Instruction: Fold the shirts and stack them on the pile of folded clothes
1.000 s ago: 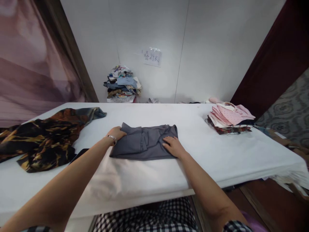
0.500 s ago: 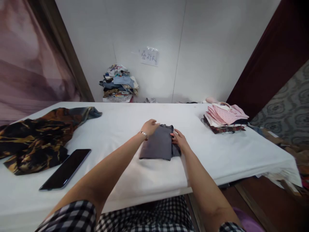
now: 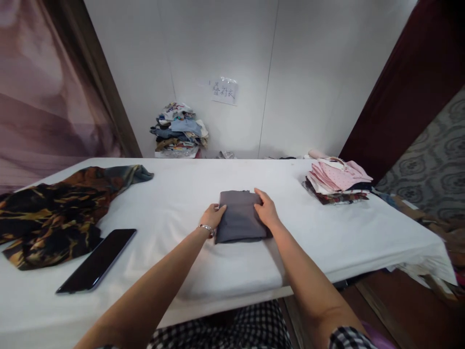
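The folded grey garment (image 3: pixel 239 219) lay on the white table (image 3: pixel 174 189), between the two hands. The left hand (image 3: pixel 214 215) met its left edge with fingers curled; whether they pinched the cloth could not be told. The right hand (image 3: pixel 266 210) rested flat on its right edge, fingers held together.

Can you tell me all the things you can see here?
Folded garment: one, grey, table's middle, between the hands.
Table: one, white cover, across the view.
Patterned garment: one, black and orange, table's left.
Phone: one, black, near edge, left.
Folded clothes stack: one, pink on top, table's right.
Clothes pile: one, mixed colours, by the far wall.
Paper sign: one, white, on the wall.
Bracelet: one, silver, left wrist.
Left hand: at the garment's left edge.
Right hand: flat on its right edge.
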